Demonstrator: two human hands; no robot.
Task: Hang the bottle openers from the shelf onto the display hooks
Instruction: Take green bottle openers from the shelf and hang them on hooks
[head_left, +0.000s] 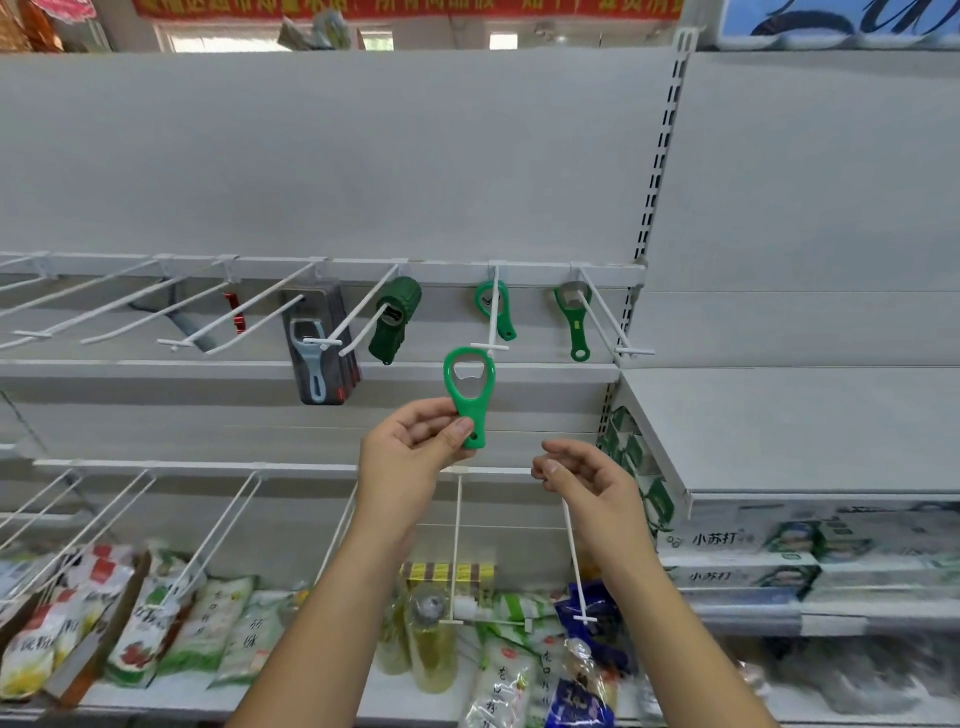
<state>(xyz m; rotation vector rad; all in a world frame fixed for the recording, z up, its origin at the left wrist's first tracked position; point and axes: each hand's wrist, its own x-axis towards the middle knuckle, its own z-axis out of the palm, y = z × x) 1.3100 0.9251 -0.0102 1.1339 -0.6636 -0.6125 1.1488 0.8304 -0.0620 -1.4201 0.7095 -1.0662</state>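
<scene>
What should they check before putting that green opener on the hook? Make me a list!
1. The left hand grips the green opener by its handle: ok.
2. The opener's big hole is on top and unblocked: ok.
3. The hook tip just above the opener is bare: ok.
4. Room on that hook, with one hanging opener at its back: ok.
5. The right hand is free to help: cannot tell, it is curled close by a lower hook.
</scene>
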